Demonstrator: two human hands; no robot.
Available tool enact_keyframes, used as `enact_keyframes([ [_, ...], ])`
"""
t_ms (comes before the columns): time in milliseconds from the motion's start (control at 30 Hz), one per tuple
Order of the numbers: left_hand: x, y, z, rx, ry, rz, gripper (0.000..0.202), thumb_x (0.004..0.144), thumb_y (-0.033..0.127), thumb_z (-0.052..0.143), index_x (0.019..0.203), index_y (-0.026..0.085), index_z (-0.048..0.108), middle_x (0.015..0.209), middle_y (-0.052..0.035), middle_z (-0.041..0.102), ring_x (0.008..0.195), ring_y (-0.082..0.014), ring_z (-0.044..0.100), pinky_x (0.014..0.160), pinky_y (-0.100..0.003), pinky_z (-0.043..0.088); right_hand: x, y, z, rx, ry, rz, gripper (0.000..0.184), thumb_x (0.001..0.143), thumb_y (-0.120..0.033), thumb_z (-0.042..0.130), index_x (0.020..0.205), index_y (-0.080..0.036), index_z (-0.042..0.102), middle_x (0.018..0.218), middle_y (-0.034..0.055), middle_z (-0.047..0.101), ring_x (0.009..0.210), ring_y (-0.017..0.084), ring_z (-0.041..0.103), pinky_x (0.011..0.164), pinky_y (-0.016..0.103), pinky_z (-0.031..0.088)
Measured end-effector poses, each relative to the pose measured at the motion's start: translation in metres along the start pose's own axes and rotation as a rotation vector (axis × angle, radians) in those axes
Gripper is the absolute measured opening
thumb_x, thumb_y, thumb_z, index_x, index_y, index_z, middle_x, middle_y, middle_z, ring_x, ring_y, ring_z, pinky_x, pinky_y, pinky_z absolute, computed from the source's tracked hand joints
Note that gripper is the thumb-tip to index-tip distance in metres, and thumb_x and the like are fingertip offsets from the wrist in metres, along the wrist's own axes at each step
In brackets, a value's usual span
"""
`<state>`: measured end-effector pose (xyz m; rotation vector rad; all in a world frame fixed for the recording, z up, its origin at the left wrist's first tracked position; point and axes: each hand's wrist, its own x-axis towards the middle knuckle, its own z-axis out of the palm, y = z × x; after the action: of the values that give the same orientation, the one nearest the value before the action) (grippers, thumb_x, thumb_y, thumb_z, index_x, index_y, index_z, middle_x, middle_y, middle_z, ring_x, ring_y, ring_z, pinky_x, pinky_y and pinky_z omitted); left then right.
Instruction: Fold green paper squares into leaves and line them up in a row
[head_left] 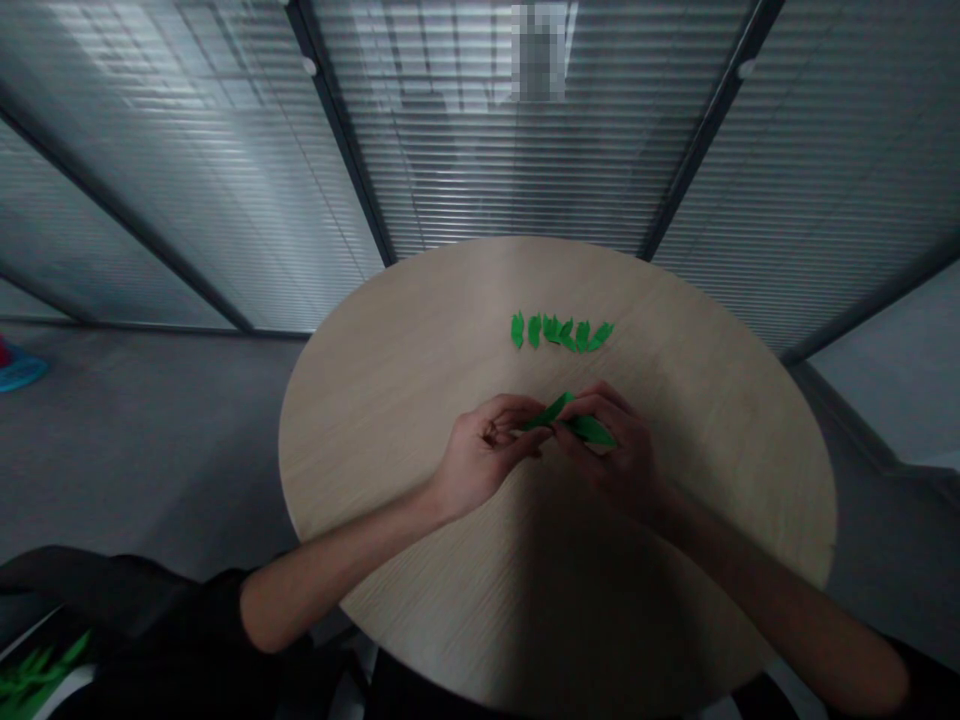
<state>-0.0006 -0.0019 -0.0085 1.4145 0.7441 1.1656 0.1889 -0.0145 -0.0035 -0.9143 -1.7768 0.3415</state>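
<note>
Over the middle of the round table, both my hands grip one strip of green paper (592,430) that looks folded. My left hand (484,445) pinches its left end between thumb and fingers. The fingers of my right hand (615,445) close on its middle, and a pointed green end sticks out beneath them. Part of the strip is hidden by the fingers. Just beyond my hands, several small green folded paper pieces (555,330) lie in a row on the tabletop, the ones at the right tilted and close together.
The round wooden table (360,400) stands close to a glass wall with blinds (480,180). A green leafy thing (45,670) shows at the lower left beside a dark chair-like shape (90,580). Something blue and red (21,370) sits on the grey floor at far left.
</note>
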Motion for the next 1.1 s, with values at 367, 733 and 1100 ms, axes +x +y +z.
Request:
enact_keyframes([
  [367,-0.0023,-0.0025,-0.0043,0.088,-0.037,0.011,0.03,0.092,0.036,0.077,0.114,0.016,0.078,0.098,-0.0079,0.083,0.074,-0.0175,0.08,0.069,-0.027,0.071,-0.0001,0.0001,0.0015,-0.035,-0.008,0.08,0.009,0.094,-0.025,0.07,0.088,-0.023,0.063,0.082,0.0003,0.063,0.073,0.016,0.062,0.069,0.03,0.051],
  [733,-0.0012,-0.0022,-0.0043,0.064,-0.048,-0.022,0.029,0.093,0.036,0.075,0.114,0.017,0.081,0.1,-0.0087,0.084,0.072,-0.019,0.08,0.069,-0.03,0.071,-0.0011,0.0002,0.0029,-0.035,0.0,0.165,0.012,0.095,-0.028,0.068,0.086,-0.023,0.062,0.077,-0.0007,0.063,0.065,0.014,0.057,0.06,0.028,0.045],
  [1100,-0.0003,0.001,-0.0039,0.064,-0.061,-0.022,0.026,0.096,0.036,0.072,0.111,0.017,0.081,0.101,-0.0089,0.083,0.075,-0.0198,0.08,0.069,-0.03,0.07,-0.0014,-0.0023,0.004,-0.039,0.006,0.193,0.015,0.095,-0.029,0.067,0.084,-0.022,0.061,0.073,-0.0014,0.061,0.062,0.013,0.055,0.056,0.027,0.043],
])
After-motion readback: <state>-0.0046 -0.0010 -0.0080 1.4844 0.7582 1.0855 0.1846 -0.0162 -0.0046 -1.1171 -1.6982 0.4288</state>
